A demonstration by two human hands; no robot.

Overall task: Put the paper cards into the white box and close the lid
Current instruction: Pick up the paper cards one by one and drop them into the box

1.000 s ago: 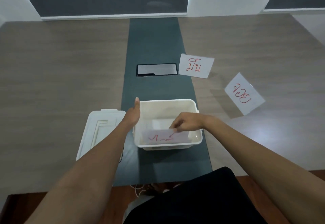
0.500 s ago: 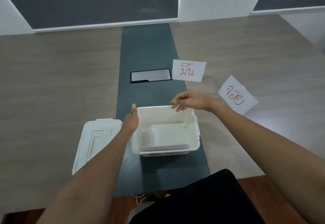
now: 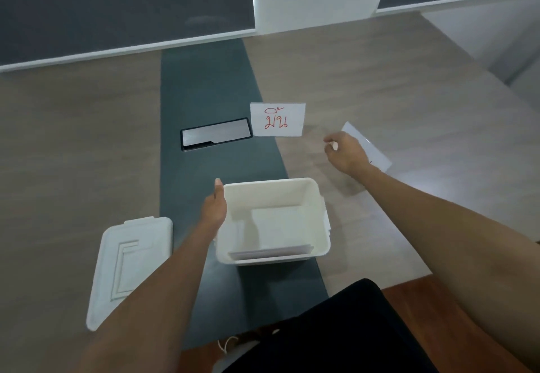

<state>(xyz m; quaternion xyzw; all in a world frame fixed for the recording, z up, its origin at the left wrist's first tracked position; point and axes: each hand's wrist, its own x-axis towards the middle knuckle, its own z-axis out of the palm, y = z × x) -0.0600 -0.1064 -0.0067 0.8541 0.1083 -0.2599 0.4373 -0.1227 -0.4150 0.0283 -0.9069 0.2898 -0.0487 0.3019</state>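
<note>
The white box [image 3: 317, 194] stands open on the dark strip of the table, with cards [image 3: 271, 252] lying inside against its near wall. My left hand [image 3: 214, 209] rests against the box's left rim, thumb up. The lid [image 3: 131, 264] lies flat to the left of the box. A card with red writing [image 3: 277, 119] lies beyond the box. Another card [image 3: 371, 147] lies at the right, mostly hidden under my right hand [image 3: 344, 151], whose curled fingers are over its left edge. Whether the fingers grip that card is unclear.
A rectangular cable hatch [image 3: 216, 134] is set into the dark strip behind the box. Wood-grain tabletop [image 3: 73, 144] spreads to both sides. The near table edge runs just above my dark clothing [image 3: 336, 331]. A wall with dark panels stands at the far side.
My right hand left a card in the box, lifted out over the far rim and moved right onto the right-hand card. My left hand stayed at the box's left rim.
</note>
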